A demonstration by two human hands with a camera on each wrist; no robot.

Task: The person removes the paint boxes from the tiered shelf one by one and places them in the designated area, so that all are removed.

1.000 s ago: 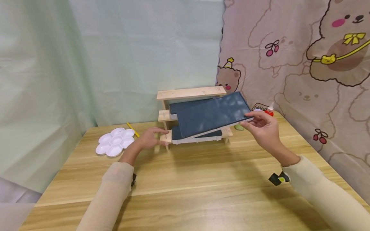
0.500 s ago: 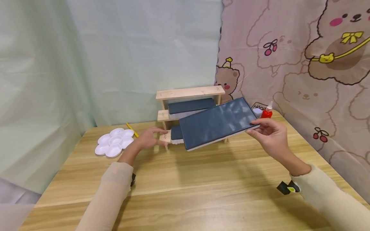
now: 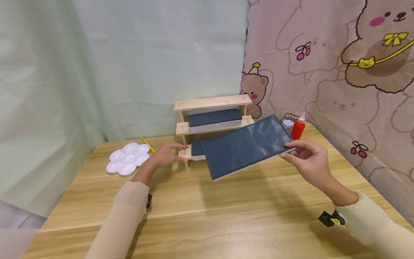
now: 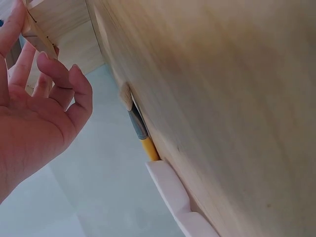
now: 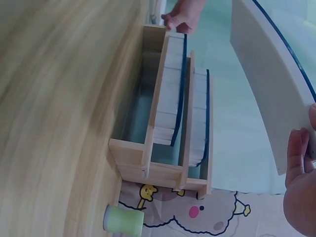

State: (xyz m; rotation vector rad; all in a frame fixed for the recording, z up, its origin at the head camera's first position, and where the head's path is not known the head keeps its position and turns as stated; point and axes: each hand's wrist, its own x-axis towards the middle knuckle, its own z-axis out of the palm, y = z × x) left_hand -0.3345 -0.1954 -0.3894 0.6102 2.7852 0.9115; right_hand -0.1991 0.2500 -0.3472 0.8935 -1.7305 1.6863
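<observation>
My right hand (image 3: 310,158) pinches the right end of a flat dark blue panel (image 3: 247,147), raised and tilted above the table. In the right wrist view its pale underside (image 5: 266,79) faces the camera. My left hand (image 3: 165,154) grips the left end of the lowest step of a three-step wooden rack (image 3: 213,103); in the left wrist view the fingers (image 4: 53,66) bend around that wooden end. A white box with a dark blue top (image 3: 215,118) sits on the middle step. Another blue-topped box (image 3: 198,147) on the lowest step is partly hidden behind the panel.
At the left of the wooden table (image 3: 181,216) lies a white flower-shaped palette (image 3: 127,160), with a yellow-handled brush (image 4: 140,126) beside it. A red bottle (image 3: 298,128) and a pale-lidded jar (image 3: 287,124) stand back right. A green jar (image 5: 123,220) shows near the rack.
The dark blue panel in my right hand has moved right, down and toward me, away from the rack, uncovering the middle-step box. My left hand stays at the rack.
</observation>
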